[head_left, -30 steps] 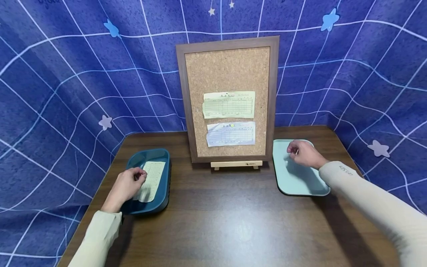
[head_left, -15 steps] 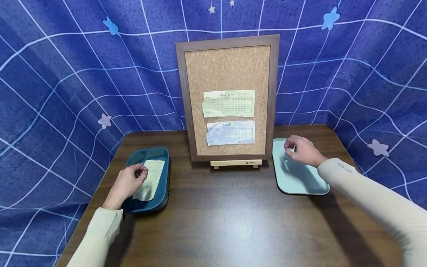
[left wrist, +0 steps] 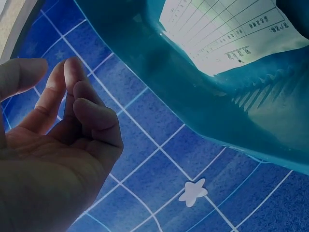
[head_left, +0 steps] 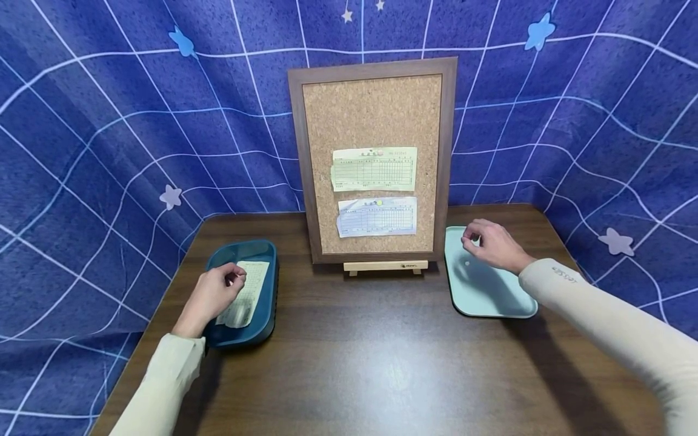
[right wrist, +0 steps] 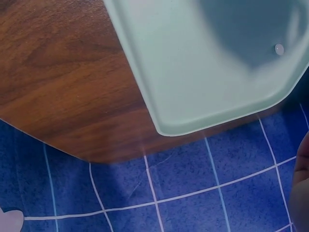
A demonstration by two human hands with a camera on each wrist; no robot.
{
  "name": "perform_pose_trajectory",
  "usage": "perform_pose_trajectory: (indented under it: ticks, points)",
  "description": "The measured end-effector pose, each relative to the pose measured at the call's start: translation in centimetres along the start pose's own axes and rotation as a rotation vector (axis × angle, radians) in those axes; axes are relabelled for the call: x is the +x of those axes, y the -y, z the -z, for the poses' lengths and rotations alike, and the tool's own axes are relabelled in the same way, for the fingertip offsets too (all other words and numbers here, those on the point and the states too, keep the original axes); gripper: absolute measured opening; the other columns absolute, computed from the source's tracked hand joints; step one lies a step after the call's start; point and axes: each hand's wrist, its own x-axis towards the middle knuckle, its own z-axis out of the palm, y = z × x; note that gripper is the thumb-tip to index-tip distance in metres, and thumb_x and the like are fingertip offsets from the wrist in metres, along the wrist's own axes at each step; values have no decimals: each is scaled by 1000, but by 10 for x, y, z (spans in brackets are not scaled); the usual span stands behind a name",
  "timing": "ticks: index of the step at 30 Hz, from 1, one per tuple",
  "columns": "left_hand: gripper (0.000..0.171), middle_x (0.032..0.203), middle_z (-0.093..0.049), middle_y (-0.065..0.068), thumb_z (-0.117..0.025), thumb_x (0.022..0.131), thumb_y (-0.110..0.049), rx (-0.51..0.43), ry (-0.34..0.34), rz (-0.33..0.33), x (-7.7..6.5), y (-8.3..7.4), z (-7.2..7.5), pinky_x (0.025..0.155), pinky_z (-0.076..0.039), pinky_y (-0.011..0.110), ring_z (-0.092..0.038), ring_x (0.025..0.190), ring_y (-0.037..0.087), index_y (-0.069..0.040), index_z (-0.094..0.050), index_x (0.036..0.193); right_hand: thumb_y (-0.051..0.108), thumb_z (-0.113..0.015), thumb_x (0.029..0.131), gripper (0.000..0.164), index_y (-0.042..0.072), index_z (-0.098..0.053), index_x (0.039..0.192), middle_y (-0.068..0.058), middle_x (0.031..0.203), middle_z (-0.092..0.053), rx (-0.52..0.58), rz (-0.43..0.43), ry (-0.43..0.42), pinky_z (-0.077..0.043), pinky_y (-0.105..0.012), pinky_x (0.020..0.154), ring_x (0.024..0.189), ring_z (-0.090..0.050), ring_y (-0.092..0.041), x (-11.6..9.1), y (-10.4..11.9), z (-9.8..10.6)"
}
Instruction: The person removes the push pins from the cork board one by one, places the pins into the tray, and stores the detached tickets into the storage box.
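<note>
Over the dark teal tray (head_left: 268, 315) on the left hovers my left hand (head_left: 211, 297), fingers loosely curled. Its thumb and fingertips are apart with nothing between them in the left wrist view. Pale green printed slips (head_left: 254, 290) lie in that tray, partly covered by the hand. My right hand (head_left: 497, 247) is above the light mint tray (head_left: 498, 297), thumb and fingers bent loosely, no object showing in them. A small whitish pin-like piece (right wrist: 279, 49) lies on the mint tray below it. Only a sliver of the right hand shows in the right wrist view.
Between the trays a framed corkboard (head_left: 376, 115) stands on a small wooden easel (head_left: 386, 266). A green slip (head_left: 376, 172) and, below it, a bluish slip (head_left: 382, 221) are pinned there. Behind the brown table (head_left: 349, 363) hangs a blue grid-patterned curtain (head_left: 240, 139).
Both hands have shifted slightly inward, left hand to the right and right hand to the left. The slips and the pin-like piece stay where they were.
</note>
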Motion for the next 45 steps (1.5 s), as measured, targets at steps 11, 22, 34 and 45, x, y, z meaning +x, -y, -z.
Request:
perform_pose_trajectory:
  ticks: [11,22,34,45]
  points:
    - [11,77,-61,3,-58,86,-7,-6,-18,-31,1,-2,1,64,-44,37,-52,67,19,-5,-67,92,13,-63,82,2,13,-61,81,2,79,-57,3,-30,-13,-43,-35,66,75,-54,-15,-4,2,1]
    - [14,81,-63,5,-57,90,-11,-45,13,-26,16,-17,-6,63,-43,36,-54,70,20,-4,-67,97,19,-56,92,8,13,-60,89,0,84,-57,10,-68,-64,-42,-35,64,77,-53,-17,1,12,-1]
    - [16,85,-61,6,-58,92,-15,-82,51,-12,33,-42,-14,66,-43,35,-52,74,22,-5,-65,103,13,-55,91,8,9,-61,89,-2,83,-56,38,0,-151,-41,-29,63,73,-54,-19,12,17,0]
    - [16,82,-60,4,-58,91,-15,-97,5,-38,45,-59,-21,66,-41,35,-52,73,21,-6,-65,103,16,-54,92,9,9,-61,89,0,82,-54,55,28,-162,-37,-28,63,73,-50,-15,24,22,3]
